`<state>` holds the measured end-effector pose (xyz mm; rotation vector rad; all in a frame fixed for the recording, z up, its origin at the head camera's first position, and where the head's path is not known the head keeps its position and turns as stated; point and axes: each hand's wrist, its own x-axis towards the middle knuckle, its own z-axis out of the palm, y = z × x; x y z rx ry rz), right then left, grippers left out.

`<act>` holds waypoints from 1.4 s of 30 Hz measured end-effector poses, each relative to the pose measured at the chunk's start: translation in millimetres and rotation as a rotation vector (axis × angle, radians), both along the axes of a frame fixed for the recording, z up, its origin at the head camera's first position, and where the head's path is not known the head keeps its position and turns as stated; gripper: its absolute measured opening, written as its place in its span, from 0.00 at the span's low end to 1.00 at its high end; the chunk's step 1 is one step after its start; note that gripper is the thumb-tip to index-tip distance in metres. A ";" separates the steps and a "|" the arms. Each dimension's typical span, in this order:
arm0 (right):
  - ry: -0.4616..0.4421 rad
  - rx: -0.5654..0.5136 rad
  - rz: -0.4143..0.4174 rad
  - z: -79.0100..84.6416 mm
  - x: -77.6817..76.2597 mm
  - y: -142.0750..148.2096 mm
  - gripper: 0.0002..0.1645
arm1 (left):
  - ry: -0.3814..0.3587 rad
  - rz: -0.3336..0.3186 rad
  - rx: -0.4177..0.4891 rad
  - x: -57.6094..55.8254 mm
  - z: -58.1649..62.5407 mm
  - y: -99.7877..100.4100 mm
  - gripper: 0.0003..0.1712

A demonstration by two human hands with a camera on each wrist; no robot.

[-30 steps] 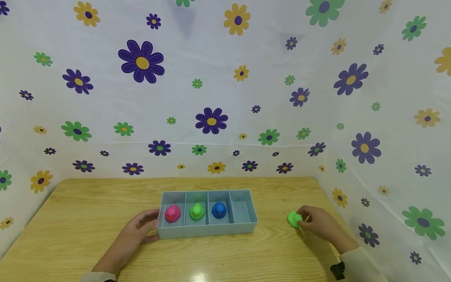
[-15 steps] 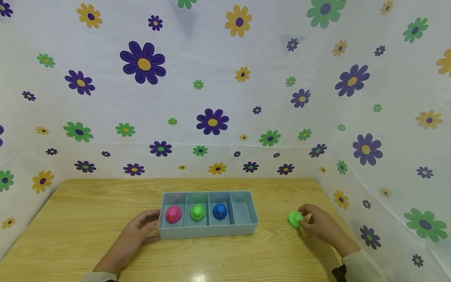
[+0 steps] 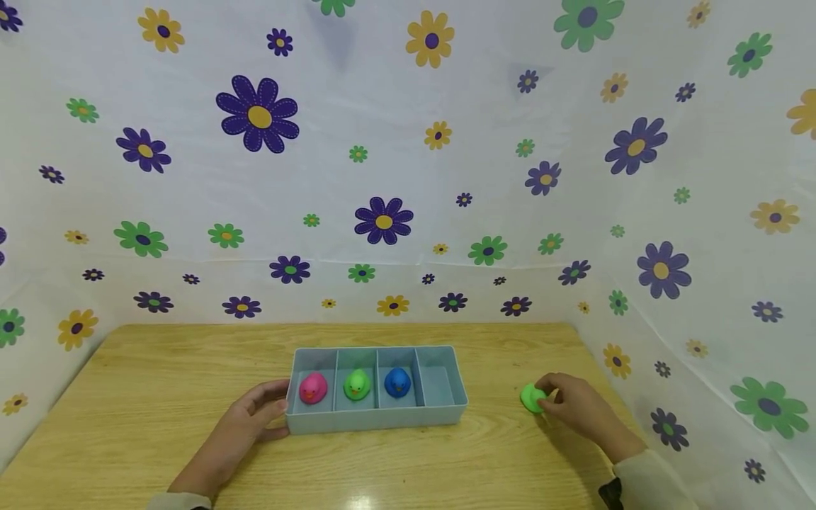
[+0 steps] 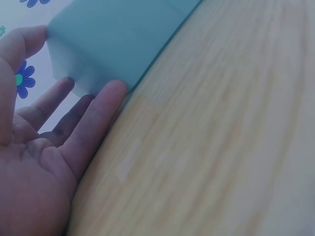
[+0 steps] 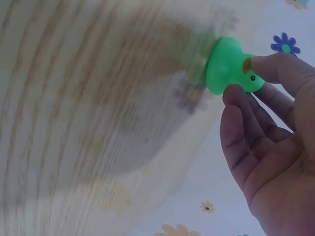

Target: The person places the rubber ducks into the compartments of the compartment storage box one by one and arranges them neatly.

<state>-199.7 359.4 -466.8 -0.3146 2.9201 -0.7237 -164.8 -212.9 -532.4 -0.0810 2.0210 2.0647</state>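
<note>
In the head view, my left hand (image 3: 245, 425) rests against the left end of a pale blue divided box (image 3: 382, 419). Its extended fingers touch the end wall (image 4: 113, 44) in the left wrist view. From left to right, the box's compartments hold a pink rubber duck (image 3: 313, 389), a green rubber duck (image 3: 357, 384) and a blue rubber duck (image 3: 398, 382); the rightmost compartment (image 3: 437, 386) holds none. To the right of the box, my right hand (image 3: 576, 407) pinches another green rubber duck (image 5: 226, 71) by its head. This duck lies tilted low over the table.
The wooden table (image 3: 395, 467) carries the box near its middle. A white cloth (image 3: 331, 170) printed with flowers rises along the table's back and right side, close behind the right hand.
The green duck in my right hand shifts and turns slightly, with small movements of the fingers. My left hand stays at the box, and the ducks inside it keep their places.
</note>
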 end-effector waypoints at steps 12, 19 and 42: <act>-0.008 -0.007 0.015 -1.5 -1.0 -0.2 0.11 | 0.005 0.000 -0.001 -1.1 -0.3 -0.7 0.35; 0.022 0.012 0.004 -1.6 -0.2 -2.9 0.12 | -0.002 0.003 -0.006 -2.5 -0.9 -1.3 0.35; 0.661 0.106 0.143 14.7 -9.7 -57.3 0.16 | 0.020 -0.005 0.008 -0.5 -3.9 -1.5 0.33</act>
